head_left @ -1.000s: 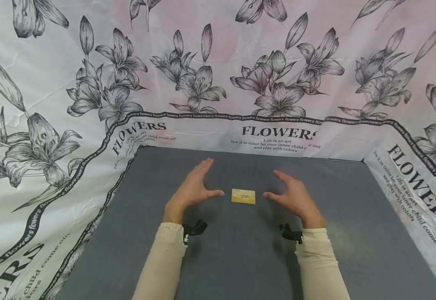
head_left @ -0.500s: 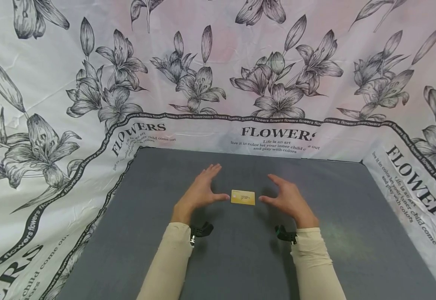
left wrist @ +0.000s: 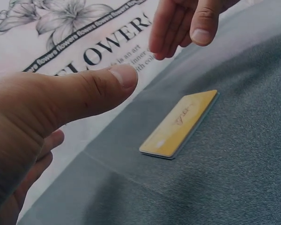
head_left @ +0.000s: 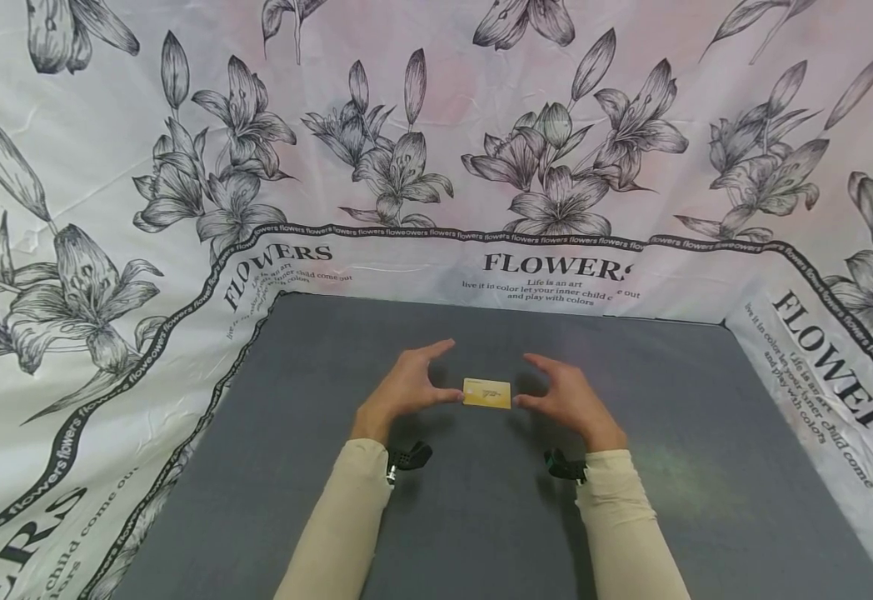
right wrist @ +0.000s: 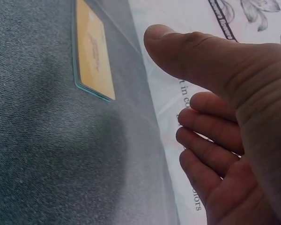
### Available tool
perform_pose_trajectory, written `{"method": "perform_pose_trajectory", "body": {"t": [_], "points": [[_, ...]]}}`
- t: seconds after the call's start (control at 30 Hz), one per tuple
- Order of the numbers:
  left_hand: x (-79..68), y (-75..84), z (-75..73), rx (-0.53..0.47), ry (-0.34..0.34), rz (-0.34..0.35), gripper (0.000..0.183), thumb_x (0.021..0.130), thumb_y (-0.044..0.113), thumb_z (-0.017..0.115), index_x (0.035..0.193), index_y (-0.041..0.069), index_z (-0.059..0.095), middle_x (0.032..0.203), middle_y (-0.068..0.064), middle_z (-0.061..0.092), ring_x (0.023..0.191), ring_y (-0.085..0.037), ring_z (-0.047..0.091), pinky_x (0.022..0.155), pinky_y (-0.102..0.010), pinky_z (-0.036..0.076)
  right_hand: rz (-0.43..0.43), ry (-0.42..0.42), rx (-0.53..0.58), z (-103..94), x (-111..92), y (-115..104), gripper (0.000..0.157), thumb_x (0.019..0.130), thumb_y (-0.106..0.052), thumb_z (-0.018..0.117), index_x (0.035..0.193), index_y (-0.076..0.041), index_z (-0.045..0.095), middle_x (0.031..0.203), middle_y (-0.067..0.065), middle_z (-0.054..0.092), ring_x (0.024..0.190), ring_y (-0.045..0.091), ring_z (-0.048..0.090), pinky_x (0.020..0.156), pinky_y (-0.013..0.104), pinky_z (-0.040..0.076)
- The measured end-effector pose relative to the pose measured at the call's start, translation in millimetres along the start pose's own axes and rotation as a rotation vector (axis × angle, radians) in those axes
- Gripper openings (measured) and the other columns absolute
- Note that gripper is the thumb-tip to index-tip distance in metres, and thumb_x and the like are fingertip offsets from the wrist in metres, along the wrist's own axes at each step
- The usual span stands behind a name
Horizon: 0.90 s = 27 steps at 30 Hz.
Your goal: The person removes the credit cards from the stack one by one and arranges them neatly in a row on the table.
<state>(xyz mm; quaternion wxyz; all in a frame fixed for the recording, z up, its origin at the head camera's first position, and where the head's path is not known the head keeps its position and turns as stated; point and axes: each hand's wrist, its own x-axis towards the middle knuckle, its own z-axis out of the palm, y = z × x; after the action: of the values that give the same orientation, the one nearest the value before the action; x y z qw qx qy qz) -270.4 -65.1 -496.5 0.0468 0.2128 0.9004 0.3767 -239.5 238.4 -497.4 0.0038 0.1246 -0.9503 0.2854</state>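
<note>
A yellow bank card, with a thin dark layer showing beneath its edge in the wrist views, lies flat on the grey table. My left hand hovers just left of it, thumb tip close to the card's left edge in the head view. On the other side my right hand mirrors it, its thumb near the right edge. Both hands have thumb and fingers spread apart and hold nothing. In the left wrist view the card lies below and apart from the left thumb. The right wrist view shows a gap between card and right thumb.
The grey table top spreads around the hands. White flower-printed cloth stands along its back and sides. Each wrist wears a dark strap-mounted device, the left one and the right one.
Both hands have moved inward toward the card from either side, narrowing the gap between them. The fingers have bent slightly inward. The card stays in its place.
</note>
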Motion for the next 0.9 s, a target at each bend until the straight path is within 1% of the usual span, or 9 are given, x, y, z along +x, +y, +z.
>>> {"method": "perform_pose_trajectory", "body": {"t": [0.2, 0.37, 0.43, 0.57, 0.77, 0.9], "points": [[5.4, -5.5, 6.8, 0.001, -0.034, 0.002, 0.094, 0.085, 0.033, 0.098, 0.165, 0.015, 0.052, 0.170, -0.010, 0.051, 0.158, -0.033, 0.048, 0.128, -0.057, 0.042, -0.019, -0.021, -0.005, 5.8, 3.3, -1.7, 0.082, 0.089, -0.027, 0.094, 0.157, 0.000, 0.056, 0.156, 0.028, 0.060, 0.143, 0.050, 0.059, 0.114, 0.068, 0.051], [10.5, -9.4, 12.9, 0.004, -0.051, -0.005, 0.090, 0.085, 0.032, 0.098, 0.163, 0.014, 0.055, 0.167, -0.011, 0.055, 0.156, -0.033, 0.050, 0.128, -0.056, 0.043, -0.054, -0.020, -0.012, 10.5, 4.1, -1.9, 0.075, 0.090, -0.025, 0.093, 0.153, -0.001, 0.061, 0.150, 0.027, 0.066, 0.138, 0.050, 0.063, 0.111, 0.068, 0.053], [12.0, -10.5, 15.3, 0.011, -0.052, -0.014, 0.089, 0.085, 0.032, 0.098, 0.162, 0.015, 0.056, 0.166, -0.010, 0.056, 0.156, -0.034, 0.051, 0.128, -0.056, 0.043, -0.057, -0.019, -0.007, 12.2, 4.3, -0.9, 0.072, 0.090, -0.024, 0.092, 0.152, -0.001, 0.063, 0.148, 0.025, 0.068, 0.137, 0.049, 0.064, 0.111, 0.067, 0.053], [14.1, -13.5, 18.9, 0.027, -0.057, -0.010, 0.086, 0.086, 0.031, 0.097, 0.161, 0.015, 0.057, 0.164, -0.011, 0.058, 0.154, -0.035, 0.052, 0.127, -0.056, 0.044, -0.050, -0.030, -0.009, 15.5, 5.7, 1.0, 0.070, 0.091, -0.022, 0.092, 0.152, -0.001, 0.063, 0.148, 0.024, 0.068, 0.137, 0.047, 0.065, 0.112, 0.066, 0.054], [16.8, -17.9, 24.0, 0.052, -0.079, 0.019, 0.082, 0.088, 0.029, 0.095, 0.160, 0.012, 0.058, 0.166, -0.012, 0.055, 0.157, -0.033, 0.050, 0.129, -0.054, 0.041, -0.043, -0.052, -0.006, 23.8, 8.9, 4.5, 0.071, 0.089, -0.022, 0.093, 0.150, -0.001, 0.064, 0.146, 0.024, 0.069, 0.135, 0.046, 0.066, 0.112, 0.064, 0.054], [19.6, -20.2, 28.4, 0.077, -0.083, 0.050, 0.080, 0.089, 0.029, 0.094, 0.158, 0.009, 0.059, 0.166, -0.012, 0.055, 0.159, -0.031, 0.047, 0.131, -0.052, 0.039, -0.042, -0.057, -0.004, 27.9, 9.6, 7.1, 0.071, 0.090, -0.022, 0.093, 0.151, -0.001, 0.064, 0.148, 0.024, 0.068, 0.136, 0.045, 0.065, 0.113, 0.063, 0.054]]}}
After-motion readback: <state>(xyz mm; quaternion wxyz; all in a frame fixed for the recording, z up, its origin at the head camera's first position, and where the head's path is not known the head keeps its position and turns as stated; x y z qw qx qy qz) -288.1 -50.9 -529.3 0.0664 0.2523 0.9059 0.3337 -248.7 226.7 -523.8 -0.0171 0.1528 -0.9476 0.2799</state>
